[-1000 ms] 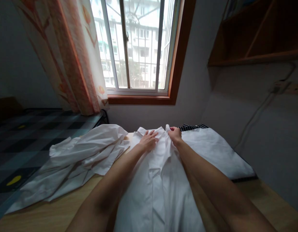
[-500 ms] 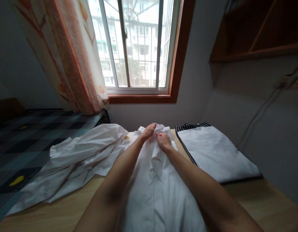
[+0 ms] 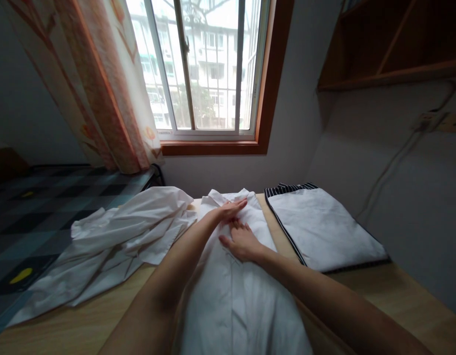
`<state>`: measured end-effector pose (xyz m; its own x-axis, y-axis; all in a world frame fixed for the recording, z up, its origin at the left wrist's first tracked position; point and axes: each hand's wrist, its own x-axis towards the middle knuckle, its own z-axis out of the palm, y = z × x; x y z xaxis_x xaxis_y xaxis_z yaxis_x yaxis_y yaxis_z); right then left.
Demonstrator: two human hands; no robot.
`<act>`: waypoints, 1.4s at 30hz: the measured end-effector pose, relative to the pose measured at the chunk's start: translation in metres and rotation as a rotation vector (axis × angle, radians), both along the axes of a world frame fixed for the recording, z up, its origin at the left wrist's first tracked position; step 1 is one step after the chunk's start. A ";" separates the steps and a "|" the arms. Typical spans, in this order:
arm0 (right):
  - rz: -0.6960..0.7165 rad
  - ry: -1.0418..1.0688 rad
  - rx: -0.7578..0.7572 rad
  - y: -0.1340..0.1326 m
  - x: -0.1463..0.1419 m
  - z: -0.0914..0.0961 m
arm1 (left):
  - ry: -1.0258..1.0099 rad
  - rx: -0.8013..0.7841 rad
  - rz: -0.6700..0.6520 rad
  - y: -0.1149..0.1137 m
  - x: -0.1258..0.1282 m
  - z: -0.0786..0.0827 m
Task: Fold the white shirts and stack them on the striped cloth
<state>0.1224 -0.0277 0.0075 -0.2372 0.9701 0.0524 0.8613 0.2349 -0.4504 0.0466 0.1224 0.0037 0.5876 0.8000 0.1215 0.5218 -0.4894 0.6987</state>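
Note:
A white shirt lies lengthwise on the wooden table, its collar at the far end by the window. My left hand rests on the shirt just below the collar, fingers stretched out to the right. Close beneath it, my right hand lies on the shirt front with its fingers spread. Neither hand grips the cloth. The hands and forearms hide parts of the shirt's upper front and sides.
To the left lies a crumpled white garment, partly over a checked bed cover. A folded white cloth with black striped edging is on the right. Beyond are a window, a curtain and a wall shelf.
My right hand has opened from a closed grip and come down nearer to me onto the shirt. My left hand has turned flatter across it. The gathered fold at the shirt's chest has flattened.

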 end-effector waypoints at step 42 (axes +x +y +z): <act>0.712 -0.203 0.803 -0.321 0.078 -0.045 | 0.329 0.424 -0.426 -0.293 -0.111 0.027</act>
